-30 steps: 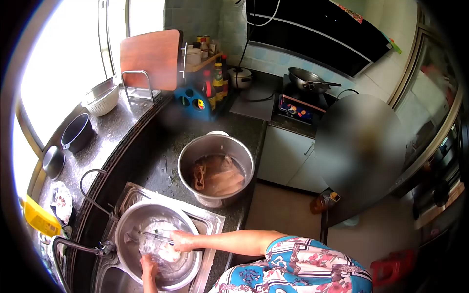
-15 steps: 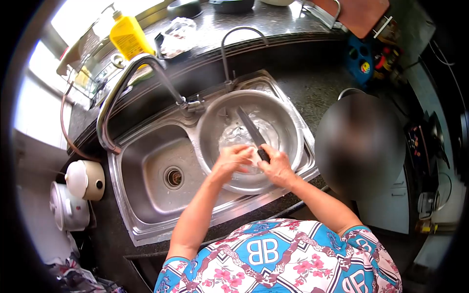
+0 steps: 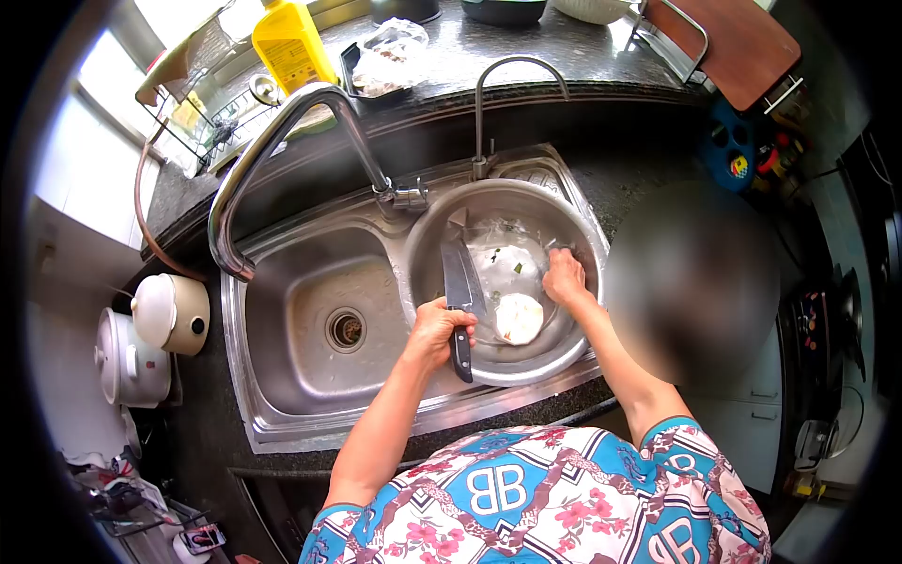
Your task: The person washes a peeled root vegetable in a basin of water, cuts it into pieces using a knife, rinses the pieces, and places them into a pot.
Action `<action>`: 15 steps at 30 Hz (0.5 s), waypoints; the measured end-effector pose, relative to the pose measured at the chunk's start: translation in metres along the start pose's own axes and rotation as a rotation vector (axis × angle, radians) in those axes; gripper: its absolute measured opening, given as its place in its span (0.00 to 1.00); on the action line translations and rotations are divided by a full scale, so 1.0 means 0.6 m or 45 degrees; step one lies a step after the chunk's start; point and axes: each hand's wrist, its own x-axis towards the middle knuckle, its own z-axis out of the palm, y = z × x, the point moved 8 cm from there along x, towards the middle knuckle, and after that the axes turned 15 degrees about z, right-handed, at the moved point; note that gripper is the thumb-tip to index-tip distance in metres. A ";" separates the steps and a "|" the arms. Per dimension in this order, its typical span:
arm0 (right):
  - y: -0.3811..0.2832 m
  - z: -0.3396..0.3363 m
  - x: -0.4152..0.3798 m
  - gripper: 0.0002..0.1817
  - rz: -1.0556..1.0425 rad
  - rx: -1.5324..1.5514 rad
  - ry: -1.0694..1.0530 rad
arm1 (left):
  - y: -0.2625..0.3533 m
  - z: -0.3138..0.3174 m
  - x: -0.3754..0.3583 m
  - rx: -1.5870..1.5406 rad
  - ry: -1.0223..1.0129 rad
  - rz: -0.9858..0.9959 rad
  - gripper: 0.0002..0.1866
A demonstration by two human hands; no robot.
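Observation:
My left hand (image 3: 440, 334) is closed around the black handle of a large kitchen knife (image 3: 459, 277). Its broad blade points up and away, over the left side of a round metal basin (image 3: 426, 246). Inside the basin's right side, my right hand (image 3: 566, 278) has its fingers curled by the wall, with something greyish at the tips that I cannot make out. A white rounded piece of food (image 3: 519, 318) lies at the near side of the basin. Beyond it is clear, shiny material, water or plastic, with small green bits.
The basin sits over the right part of a steel sink (image 3: 272, 310), with a large curved tap (image 3: 225, 211) and a thin tap (image 3: 481, 108) behind. A yellow pump bottle (image 3: 293, 47) and a bagged tray (image 3: 383, 66) stand on the ledge. Pots (image 3: 169, 315) are at left.
The knife has passed from my right hand to my left. My right hand has moved to the basin's right side. The white piece, earlier mostly hidden by my hands, now lies in the basin.

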 end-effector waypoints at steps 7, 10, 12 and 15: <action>-0.139 0.000 -0.087 0.12 0.162 1.407 -1.287 | -0.009 0.011 0.007 -0.165 0.011 -0.077 0.09; -0.204 -0.039 -0.172 0.24 -0.761 0.726 -0.892 | 0.001 0.022 0.003 -0.265 -0.002 -0.075 0.10; -0.215 -0.044 -0.201 0.30 -0.976 0.426 -0.786 | 0.012 0.031 -0.007 -0.338 -0.033 -0.062 0.13; -0.200 -0.019 -0.178 0.32 -0.954 0.206 -0.603 | 0.037 0.050 -0.036 -0.314 -0.108 -0.088 0.12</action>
